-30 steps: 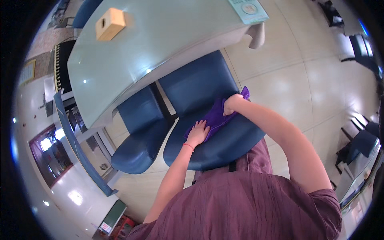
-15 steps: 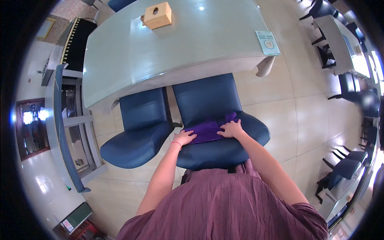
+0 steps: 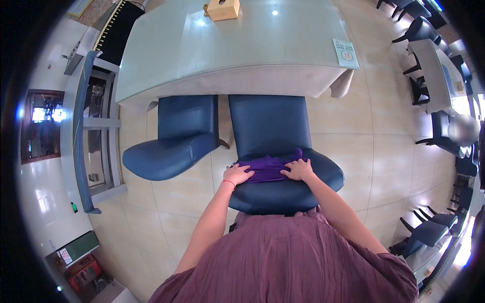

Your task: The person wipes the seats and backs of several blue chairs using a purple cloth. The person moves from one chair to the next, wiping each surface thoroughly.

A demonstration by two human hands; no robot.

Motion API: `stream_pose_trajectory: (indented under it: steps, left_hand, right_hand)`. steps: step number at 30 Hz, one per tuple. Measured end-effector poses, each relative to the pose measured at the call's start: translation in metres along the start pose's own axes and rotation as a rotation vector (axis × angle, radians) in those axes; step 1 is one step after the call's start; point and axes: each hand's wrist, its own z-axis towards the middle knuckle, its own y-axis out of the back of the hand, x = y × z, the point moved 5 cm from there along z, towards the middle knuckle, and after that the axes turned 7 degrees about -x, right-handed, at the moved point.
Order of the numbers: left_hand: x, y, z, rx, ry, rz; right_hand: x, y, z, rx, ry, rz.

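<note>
A rumpled purple cloth lies across the seat of a dark blue chair. My left hand, a thin red band at its wrist, presses on the cloth's left end with fingers stretched and apart. On its right end rests my right hand, fingers spread and pointing inward. A tuft of cloth sticks up just beyond the right fingers. What lies under both palms is hidden.
A second blue chair stands at the left. Beyond both chairs is a glass-topped table with a wooden box and a pale green card. Several tables and chairs line the far right.
The view has shifted, with the table and chairs now squarer to me. Between my hands the cloth looks more rumpled. Both hands remain on it.
</note>
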Motion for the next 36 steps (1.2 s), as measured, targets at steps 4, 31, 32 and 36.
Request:
stream_pose_trajectory:
  steps: [4, 31, 32, 36]
  left_hand:
    - [-0.005, -0.023, -0.019, -0.006, 0.007, 0.001]
    - [0.015, -0.133, -0.096, 0.0, -0.009, -0.01]
    - [0.016, -0.135, -0.093, 0.025, -0.013, -0.001]
    - [0.017, -0.147, -0.079, 0.124, -0.025, -0.012]
  right_hand:
    - [-0.003, -0.026, -0.019, -0.013, -0.008, 0.012]
    - [0.024, -0.151, -0.12, -0.258, -0.023, 0.172]
    - [0.023, -0.151, -0.117, -0.259, -0.023, 0.187]
    - [0.021, -0.149, -0.118, -0.254, -0.011, 0.264]
